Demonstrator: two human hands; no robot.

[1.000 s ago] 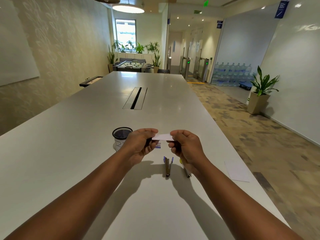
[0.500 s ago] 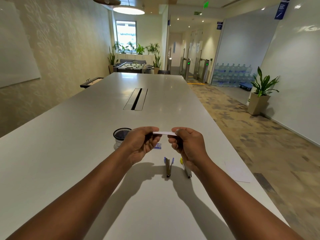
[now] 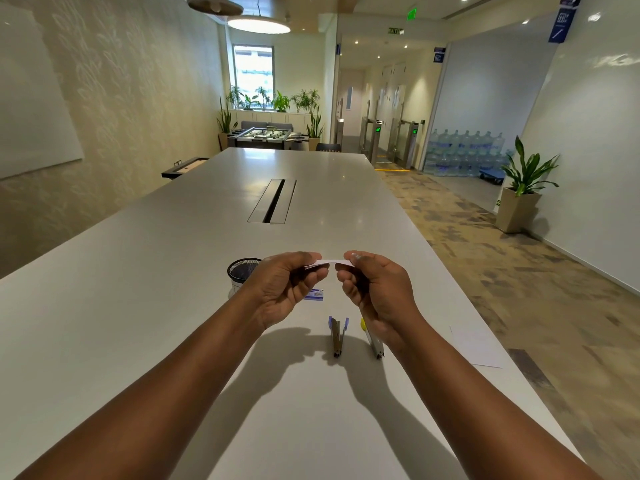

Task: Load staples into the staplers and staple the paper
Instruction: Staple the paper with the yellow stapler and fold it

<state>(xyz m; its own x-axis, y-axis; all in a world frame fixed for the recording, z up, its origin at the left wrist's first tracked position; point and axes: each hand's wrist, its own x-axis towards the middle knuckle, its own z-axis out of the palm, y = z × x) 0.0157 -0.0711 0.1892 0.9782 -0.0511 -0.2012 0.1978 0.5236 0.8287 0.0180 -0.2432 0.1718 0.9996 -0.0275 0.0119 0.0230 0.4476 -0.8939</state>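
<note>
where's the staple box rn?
Head view: the staple box lies on the table between the left hand and the blue stapler.

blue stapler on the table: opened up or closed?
Opened up. The blue-tipped metal stapler lies on the white table with two blue ends splayed apart, untouched by either hand.

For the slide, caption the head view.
Both hands, left and right, pinch a small white strip above two open staplers on a table.
</note>
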